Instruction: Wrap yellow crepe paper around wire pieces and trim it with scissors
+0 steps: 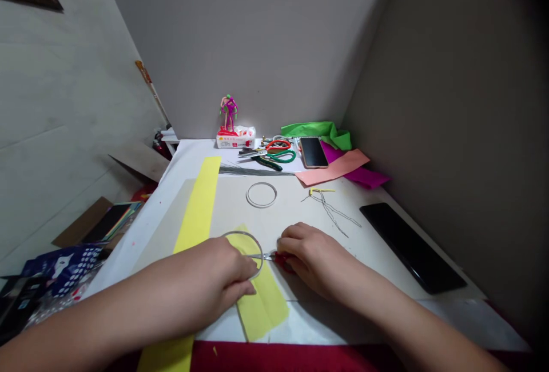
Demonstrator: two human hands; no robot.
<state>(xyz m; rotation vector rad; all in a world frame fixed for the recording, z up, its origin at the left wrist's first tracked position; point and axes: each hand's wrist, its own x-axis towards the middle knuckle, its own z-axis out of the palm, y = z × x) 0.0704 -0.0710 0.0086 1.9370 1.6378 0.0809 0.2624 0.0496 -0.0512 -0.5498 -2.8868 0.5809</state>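
My left hand (229,272) has its fingers closed at a narrow pale ring (263,252), which looks like a roll of thin tape. Under the ring lies a short piece of yellow crepe paper (268,309), partly covered by that hand. Red-handled scissors (269,256) are gripped in my right hand (306,252). Their blades point left and reach the ring over the yellow paper; whether they touch anything is unclear. A long yellow strip (199,209) passes beneath my left forearm. Farther back, a second narrow ring (261,207) rests flat on the grey board.
A twisted wire piece with a yellow top (328,206) lies right of centre, near a long black object (409,246). Behind are thin wires (253,171), green-handled scissors (281,156), a phone (314,152), coloured paper (334,167) and a small box bearing figures (235,139).
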